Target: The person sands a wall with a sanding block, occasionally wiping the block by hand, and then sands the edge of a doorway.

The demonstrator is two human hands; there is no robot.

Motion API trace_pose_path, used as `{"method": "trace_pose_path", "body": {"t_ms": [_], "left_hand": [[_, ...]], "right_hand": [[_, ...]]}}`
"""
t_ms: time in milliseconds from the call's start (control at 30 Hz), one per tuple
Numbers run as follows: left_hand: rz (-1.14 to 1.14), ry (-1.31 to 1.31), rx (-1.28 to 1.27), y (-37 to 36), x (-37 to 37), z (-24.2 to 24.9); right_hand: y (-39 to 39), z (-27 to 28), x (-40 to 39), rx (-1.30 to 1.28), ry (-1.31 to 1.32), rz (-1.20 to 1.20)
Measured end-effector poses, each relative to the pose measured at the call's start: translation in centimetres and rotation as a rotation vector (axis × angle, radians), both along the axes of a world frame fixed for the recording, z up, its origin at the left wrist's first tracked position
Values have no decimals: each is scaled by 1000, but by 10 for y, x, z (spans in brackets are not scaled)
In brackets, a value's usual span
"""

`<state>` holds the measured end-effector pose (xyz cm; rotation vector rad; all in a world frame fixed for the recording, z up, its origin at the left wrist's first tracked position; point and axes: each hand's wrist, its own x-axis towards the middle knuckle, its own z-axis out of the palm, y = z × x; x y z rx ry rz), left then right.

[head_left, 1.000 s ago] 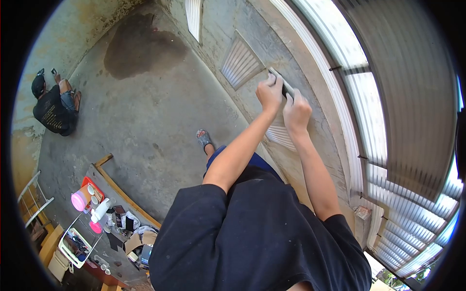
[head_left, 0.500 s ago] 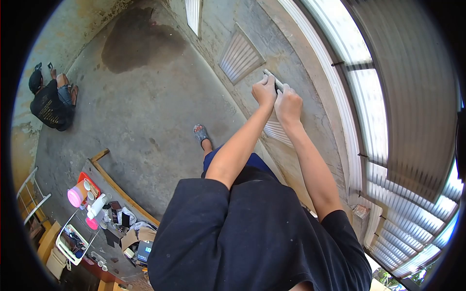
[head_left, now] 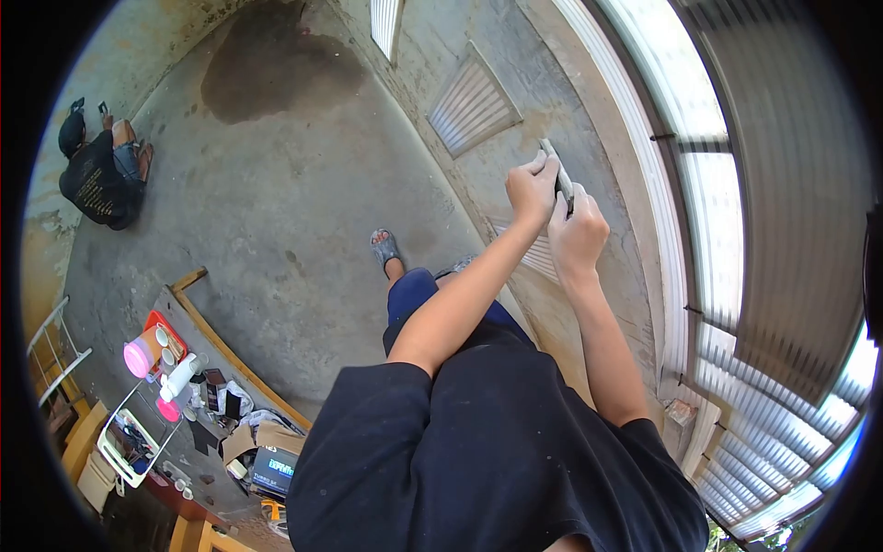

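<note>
A narrow, pale-edged flat tool [head_left: 563, 177] lies at a slant against the grey plastered wall [head_left: 579, 120]. My left hand [head_left: 533, 195] is closed round its upper part, the fingers whitish with dust. Just below and to the right, my right hand [head_left: 579, 237] grips the lower part, also dusty. Both hands are close together, and they hide much of the tool, including any handle. A slatted vent opening [head_left: 474, 101] is up and left of them; another [head_left: 533, 250] shows partly behind my left forearm.
Another person [head_left: 101, 179] crouches by the far left wall. At lower left are a wooden-edged surface [head_left: 230, 354], a red tray [head_left: 173, 329], a pink-lidded container [head_left: 138, 359], a white basket [head_left: 108, 446] and an open box [head_left: 276, 465]. Corrugated sheets [head_left: 791, 202] stand at right.
Both hands and the tool have moved a little right and down along the wall, and the tool stands steeper. The whole view has shifted slightly.
</note>
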<state>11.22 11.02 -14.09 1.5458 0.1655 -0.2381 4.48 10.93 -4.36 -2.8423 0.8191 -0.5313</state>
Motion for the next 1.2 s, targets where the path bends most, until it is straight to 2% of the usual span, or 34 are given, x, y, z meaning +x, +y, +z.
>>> {"method": "trace_pose_path", "body": {"t_ms": [67, 167, 200, 267, 333, 367, 467, 533, 600, 633, 667, 733, 800, 833, 900, 933, 1000, 1033, 1133, 1200], "left_hand": [[-52, 116, 22, 3, 4, 6], [-65, 241, 26, -6, 31, -29], [-71, 318, 10, -7, 35, -35], [-109, 331, 51, 1, 23, -21], [-125, 239, 7, 2, -1, -14], [-14, 154, 8, -6, -11, -18], [-109, 265, 61, -5, 3, -39], [-59, 228, 99, -20, 7, -89], [-103, 395, -135, -20, 11, -110], [-123, 484, -237, -8, 7, -101], [-141, 479, -235, 7, 2, -93], [-461, 543, 5, 29, -16, -103], [-452, 623, -48, 43, -48, -126], [-478, 620, -38, 55, -55, -116], [-588, 925, -111, 80, -66, -101], [-620, 927, -92, 88, -70, -101], [-568, 1116, -98, 102, -80, -102], [-584, 1128, -175, 109, -84, -106], [-764, 1258, -217, 120, -83, -106], [-836, 1271, -246, 124, -89, -97]], "right_hand": [[-3, -7, -4, 14, -24, -42], [-32, -51, 27, -28, 160, 40], [-29, -46, 27, -27, 159, 44], [-17, -26, 25, -15, 141, 15], [-2, -12, 4, 0, 111, -14], [0, -9, -2, 12, 81, -47], [-25, -54, -2, 38, 109, -64], [-27, -66, 1, 28, 136, -64], [-21, -66, -4, 51, 196, -5], [-15, -67, -14, 30, 213, -24], [-8, -68, -29, 29, 205, -41], [12, -69, -64, 26, 94, 85], [35, -73, -98, 102, 123, 109], [46, -76, -111, 104, 117, 82], [66, -81, -132, 154, 89, 108], [75, -81, -136, 158, 83, 72], [94, -83, -147, 254, -27, -57], [102, -85, -151, 252, -32, -100], [116, -88, -156, 305, -155, -338], [127, -84, -160, 751, -359, -553]]}}
